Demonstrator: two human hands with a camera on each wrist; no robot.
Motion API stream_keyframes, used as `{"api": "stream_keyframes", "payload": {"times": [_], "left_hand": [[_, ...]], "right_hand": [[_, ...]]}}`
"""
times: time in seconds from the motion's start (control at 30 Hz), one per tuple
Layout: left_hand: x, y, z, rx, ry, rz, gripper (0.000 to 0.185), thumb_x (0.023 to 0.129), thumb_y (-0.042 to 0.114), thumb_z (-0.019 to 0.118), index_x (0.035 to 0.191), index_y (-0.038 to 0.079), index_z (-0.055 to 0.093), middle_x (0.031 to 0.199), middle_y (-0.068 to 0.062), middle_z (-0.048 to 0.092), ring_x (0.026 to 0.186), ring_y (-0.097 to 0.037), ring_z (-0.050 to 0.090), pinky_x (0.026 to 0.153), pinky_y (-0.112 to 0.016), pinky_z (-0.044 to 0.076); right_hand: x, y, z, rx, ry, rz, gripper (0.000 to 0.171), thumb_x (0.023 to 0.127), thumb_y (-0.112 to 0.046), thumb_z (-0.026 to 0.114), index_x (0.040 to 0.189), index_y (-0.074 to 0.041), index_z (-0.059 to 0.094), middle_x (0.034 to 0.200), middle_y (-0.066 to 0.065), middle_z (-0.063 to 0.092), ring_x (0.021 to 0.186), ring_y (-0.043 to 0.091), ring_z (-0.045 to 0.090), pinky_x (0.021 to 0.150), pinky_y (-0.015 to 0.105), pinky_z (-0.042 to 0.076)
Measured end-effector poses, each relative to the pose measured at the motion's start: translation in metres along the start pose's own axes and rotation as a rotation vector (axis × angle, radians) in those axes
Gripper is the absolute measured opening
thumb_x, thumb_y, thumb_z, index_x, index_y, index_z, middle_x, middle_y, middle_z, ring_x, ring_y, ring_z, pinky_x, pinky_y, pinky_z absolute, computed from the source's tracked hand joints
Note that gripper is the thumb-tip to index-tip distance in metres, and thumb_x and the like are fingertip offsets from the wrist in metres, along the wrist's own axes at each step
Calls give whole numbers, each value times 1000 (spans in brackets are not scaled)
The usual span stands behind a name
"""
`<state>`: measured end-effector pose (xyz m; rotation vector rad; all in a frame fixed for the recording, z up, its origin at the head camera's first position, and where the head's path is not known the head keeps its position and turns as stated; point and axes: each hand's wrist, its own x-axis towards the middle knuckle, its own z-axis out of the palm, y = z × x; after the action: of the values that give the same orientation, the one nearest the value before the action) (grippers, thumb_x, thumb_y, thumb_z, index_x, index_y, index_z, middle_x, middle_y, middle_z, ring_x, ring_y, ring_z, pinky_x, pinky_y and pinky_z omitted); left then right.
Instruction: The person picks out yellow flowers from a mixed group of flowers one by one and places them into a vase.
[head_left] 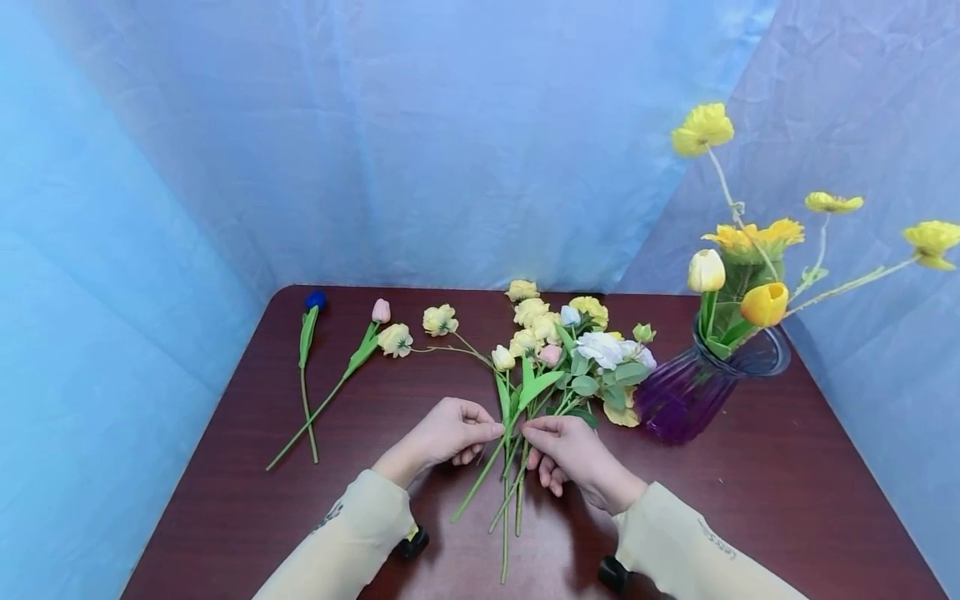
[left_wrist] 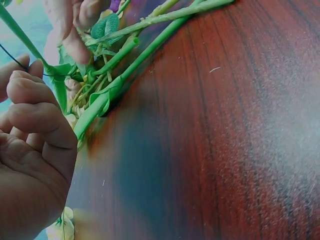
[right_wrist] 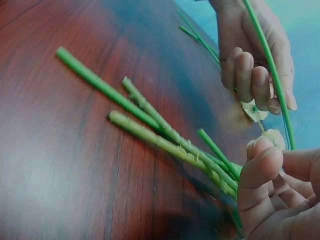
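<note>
A bunch of artificial flowers (head_left: 570,342) lies on the dark wooden table (head_left: 750,483), its green stems (head_left: 510,492) pointing toward me. My left hand (head_left: 497,431) pinches one long green stem (right_wrist: 272,70) at the left side of the bunch. The stem rises past the curled fingers (left_wrist: 35,95). Just to its right, my right hand (head_left: 527,431) pinches the gathered stems near their leaves. The cut ends (right_wrist: 130,105) rest on the wood in the right wrist view, below the right hand (right_wrist: 272,175). The left wrist view shows the stems (left_wrist: 125,75) running under the right hand's fingers (left_wrist: 75,30).
A ribbed purple glass vase (head_left: 686,392) with yellow flowers and tulips stands right of the bunch. A blue-headed stem (head_left: 306,367) and a pink tulip (head_left: 360,354) lie apart at the left. Blue cloth (head_left: 450,142) walls the table on three sides.
</note>
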<state>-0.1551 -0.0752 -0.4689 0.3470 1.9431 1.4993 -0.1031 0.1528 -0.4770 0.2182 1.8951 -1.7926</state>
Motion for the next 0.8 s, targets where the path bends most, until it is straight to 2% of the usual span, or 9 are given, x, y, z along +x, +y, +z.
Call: {"api": "stream_keyframes", "payload": {"times": [0.1, 0.27, 0.5, 0.6, 0.7, 0.8], "left_hand": [[1, -1, 5, 0, -18, -1, 32, 96, 20, 72, 92, -12, 66, 56, 2, 54, 42, -7, 47, 42, -23, 37], [4, -4, 13, -3, -45, -4, 24, 97, 13, 68, 93, -10, 68, 57, 1, 54, 42, -6, 47, 42, -21, 38], [4, -4, 17, 99, -54, 32, 21, 100, 14, 64, 90, -2, 71, 59, 1, 53, 42, -7, 47, 43, -22, 39], [2, -2, 19, 175, -38, 37, 25, 101, 19, 62, 86, 0, 70, 58, -1, 55, 41, -9, 47, 42, -23, 39], [0, -1, 22, 294, -3, 38, 28, 100, 27, 65, 83, 6, 72, 56, -1, 57, 41, -10, 49, 42, -24, 40], [-2, 0, 25, 488, 37, 50, 25, 92, 36, 74, 81, 14, 72, 60, 6, 60, 49, -7, 51, 49, -24, 43]], "right_hand": [[4, 1, 1, 32, -17, 4, 37, 105, -19, 58, 131, 7, 58, 73, 7, 65, 47, 10, 54, 40, 24, 45], [6, 3, 4, 72, -41, 0, 39, 104, -18, 58, 133, 8, 55, 74, 6, 64, 50, 8, 55, 42, 23, 46], [9, 7, 3, 140, -47, 10, 32, 105, -23, 59, 122, 4, 61, 72, 3, 62, 49, 8, 52, 42, 23, 44], [9, 9, 2, 164, -56, 9, 28, 105, -22, 58, 118, 2, 62, 69, 1, 60, 48, 8, 51, 42, 22, 43], [9, 10, 1, 171, -54, 23, 28, 105, -22, 58, 117, 3, 62, 68, 1, 60, 48, 8, 51, 41, 22, 43], [8, 11, 1, 164, -47, 46, 31, 104, -22, 58, 117, 6, 60, 66, 1, 60, 47, 8, 52, 40, 23, 43]]}}
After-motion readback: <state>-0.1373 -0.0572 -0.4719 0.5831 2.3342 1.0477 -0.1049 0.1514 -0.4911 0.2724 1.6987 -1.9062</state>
